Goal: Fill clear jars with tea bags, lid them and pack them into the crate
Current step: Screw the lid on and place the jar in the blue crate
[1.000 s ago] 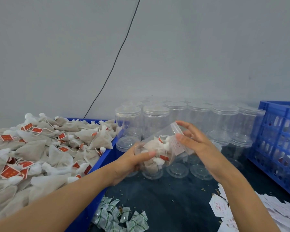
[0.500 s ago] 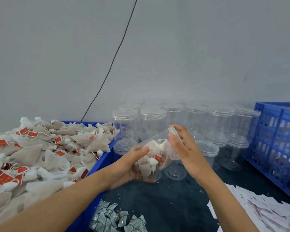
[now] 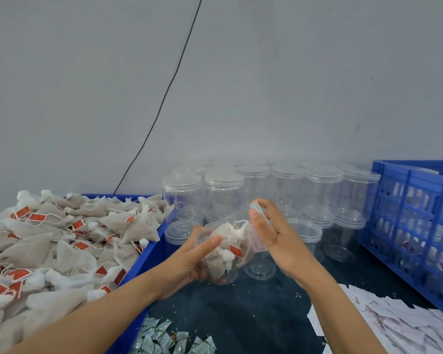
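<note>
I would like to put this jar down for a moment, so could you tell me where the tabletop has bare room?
The dark tabletop is bare in front of the hands, bordered by the blue bin of tea bags, the green-and-white sachets and the white paper slips. Behind, clear lidded jars and loose clear lids crowd the space up to the blue crate.

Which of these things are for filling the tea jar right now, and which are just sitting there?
In use:
- left hand gripping the tilted jar of tea bags
- right hand slipping a paper slip in
- tea bag pile
- blue crate
- loose lids

Just sitting:
- green-and-white sachets
- black wall cable
</note>
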The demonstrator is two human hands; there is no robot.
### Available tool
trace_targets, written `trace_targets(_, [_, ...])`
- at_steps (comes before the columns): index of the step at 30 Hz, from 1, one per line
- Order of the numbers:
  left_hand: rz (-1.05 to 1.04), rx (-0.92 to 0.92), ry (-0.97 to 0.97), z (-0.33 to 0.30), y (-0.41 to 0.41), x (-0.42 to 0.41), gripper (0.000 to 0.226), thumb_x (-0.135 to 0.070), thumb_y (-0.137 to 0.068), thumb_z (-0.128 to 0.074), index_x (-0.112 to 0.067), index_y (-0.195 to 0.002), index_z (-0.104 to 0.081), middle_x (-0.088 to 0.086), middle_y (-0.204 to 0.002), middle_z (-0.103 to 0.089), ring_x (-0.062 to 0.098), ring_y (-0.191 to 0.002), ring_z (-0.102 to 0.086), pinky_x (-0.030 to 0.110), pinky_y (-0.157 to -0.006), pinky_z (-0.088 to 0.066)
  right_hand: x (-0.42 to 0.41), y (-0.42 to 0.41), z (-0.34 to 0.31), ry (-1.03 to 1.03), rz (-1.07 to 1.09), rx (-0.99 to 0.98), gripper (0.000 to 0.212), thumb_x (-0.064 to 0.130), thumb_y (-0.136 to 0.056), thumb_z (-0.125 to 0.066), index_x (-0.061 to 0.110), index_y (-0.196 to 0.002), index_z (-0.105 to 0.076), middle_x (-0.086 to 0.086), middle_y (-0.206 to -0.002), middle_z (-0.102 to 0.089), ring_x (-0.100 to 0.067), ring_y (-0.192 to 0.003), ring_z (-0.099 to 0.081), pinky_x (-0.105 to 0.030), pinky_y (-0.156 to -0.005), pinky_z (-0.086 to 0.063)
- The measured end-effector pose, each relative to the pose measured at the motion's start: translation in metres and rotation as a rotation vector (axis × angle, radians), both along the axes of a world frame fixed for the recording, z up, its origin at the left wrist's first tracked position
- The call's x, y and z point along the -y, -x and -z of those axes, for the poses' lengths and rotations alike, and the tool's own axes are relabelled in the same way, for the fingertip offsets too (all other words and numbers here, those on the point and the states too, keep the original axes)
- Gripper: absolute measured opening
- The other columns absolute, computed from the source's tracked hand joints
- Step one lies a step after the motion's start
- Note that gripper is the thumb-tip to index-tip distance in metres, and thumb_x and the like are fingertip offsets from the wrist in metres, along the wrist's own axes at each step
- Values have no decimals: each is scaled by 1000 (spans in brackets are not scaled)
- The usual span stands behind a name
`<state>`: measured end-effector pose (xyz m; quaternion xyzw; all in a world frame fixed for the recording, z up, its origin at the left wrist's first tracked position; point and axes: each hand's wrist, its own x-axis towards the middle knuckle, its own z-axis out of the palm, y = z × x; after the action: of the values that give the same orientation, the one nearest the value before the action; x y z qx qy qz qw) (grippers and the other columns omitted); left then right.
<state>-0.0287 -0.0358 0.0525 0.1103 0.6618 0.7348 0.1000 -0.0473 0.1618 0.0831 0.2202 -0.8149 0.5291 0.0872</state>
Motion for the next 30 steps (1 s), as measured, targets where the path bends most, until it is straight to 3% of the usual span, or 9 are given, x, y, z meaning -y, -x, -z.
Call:
trace_targets(3, [-18,8,19,-1,-1,1,74,-48,-71,-65,-22,-134,-37,12,-128,-59,28,-107,-67,48,-81,-57,2,0,0,99,-42,120,70,77,-69,-39,44,-130,-34,15,-138,-37,-9,-123,-41,-30,-95,-36])
trace_targets(6, [-7,-1,-48,-3,0,3,75,-48,-74,-63,-17,-137,-38,16,-130,-60,33,-113,-63,54,-90,-53,1,0,-9,274,-106,259,90,73,-61,-59,38,-139,-32,4,-140,-44,-17,-121,-52,-38,-100,-43])
trace_targets(11, [50,-45,-45,-13,-4,5,58,-58,-89,-38,-21,-131,-51,17,-124,-64,37,-111,-63,42,-86,-58,-5,-4,-35,523,-263,490,97,29,-56,-83,20,-140,-35,-13,-132,-55,-28,-102,-65,-42,-80,-58])
trace_targets(15, [53,-69,-9,-19,-3,3,52,-53,-96,-32,-22,-134,-49,14,-127,-64,36,-116,-61,50,-90,-55,-11,-8,-51,478,-243,550,88,20,-56,-81,8,-135,-45,-15,-125,-61,-29,-103,-65,-48,-84,-56])
trace_targets(17, [20,-80,34,-25,-2,-2,54,-51,-91,-44,-18,-133,-48,11,-122,-66,32,-112,-64,51,-87,-56,-20,-10,-60,454,-215,549,84,20,-55,-81,6,-131,-49,-16,-121,-63,-30,-103,-65,-49,-85,-56])
trace_targets(20, [-44,-242,227,-48,-2,-13,62,-43,-76,-72,-26,-130,-47,4,-118,-68,19,-107,-67,39,-91,-56,-37,-10,-74,386,-163,510,74,16,-60,-83,7,-127,-52,-13,-117,-65,-29,-102,-65,-47,-81,-58])
trace_targets(24, [-59,-518,431,-90,1,-55,85,-23,-66,-84,-41,-134,-36,-4,-124,-57,10,-110,-61,26,-95,-52,-65,-13,-97,231,-42,399,49,15,-67,-84,24,-106,-56,2,-105,-68,-21,-99,-66,-48,-85,-56])
trace_targets(27, [-62,-596,444,-118,6,-103,95,-17,-68,-86,-44,-139,-29,-4,-123,-51,12,-109,-60,27,-93,-52,-98,-19,-124,146,34,344,62,19,-66,-86,15,-119,-54,1,-106,-68,-22,-100,-65,-49,-84,-56])
trace_targets(30, [-32,-668,448,-147,15,-152,86,-18,-68,-86,-38,-136,-37,-5,-120,-53,16,-105,-61,29,-89,-54,-141,-27,-159,106,117,298,84,21,-64,-87,11,-136,-44,-5,-116,-64,-24,-106,-62,-51,-86,-55])
